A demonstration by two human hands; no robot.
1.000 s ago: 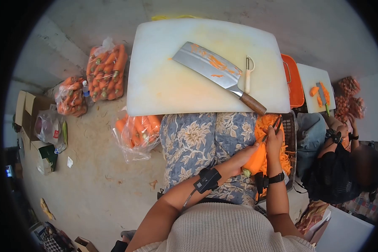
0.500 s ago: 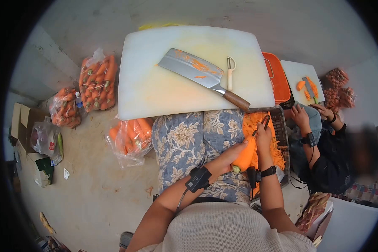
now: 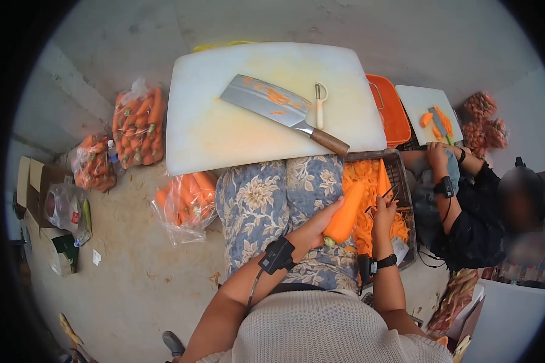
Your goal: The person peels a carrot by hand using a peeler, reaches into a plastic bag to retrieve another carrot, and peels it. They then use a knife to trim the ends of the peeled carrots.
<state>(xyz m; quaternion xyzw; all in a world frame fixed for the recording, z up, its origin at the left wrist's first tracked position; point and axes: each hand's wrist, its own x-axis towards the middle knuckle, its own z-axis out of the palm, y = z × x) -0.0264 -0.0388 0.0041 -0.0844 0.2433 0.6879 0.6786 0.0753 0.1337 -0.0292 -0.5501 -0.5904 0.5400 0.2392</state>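
Note:
My left hand (image 3: 322, 225) is wrapped round a large orange carrot (image 3: 346, 213), whose green stem end points down toward my lap. The carrot's surface looks smooth and bright. In my right hand (image 3: 383, 216) is a dark peeler (image 3: 393, 193), its head partly hidden by the fingers, just right of the carrot and apart from it. Below both hands stands a dark plastic crate (image 3: 409, 209) with orange peelings (image 3: 362, 228) and another carrot (image 3: 383, 179) in it. A cleaver (image 3: 269, 103) and a white-handled peeler (image 3: 320, 107) lie on the white cutting board (image 3: 209, 136) ahead.
Bags of carrots (image 3: 138, 127) stand on the floor at left, one bag (image 3: 188, 199) close to my knee. An orange bin (image 3: 393, 115) sits behind the crate. At right a co-worker (image 3: 472, 212) sits by a smaller board (image 3: 413, 100) with a knife (image 3: 440, 124).
The peeler has come away from the carrot, and my right hand has moved slightly lower. The carrot is tilted more upright in my left hand. The co-worker's hands have shifted toward their board.

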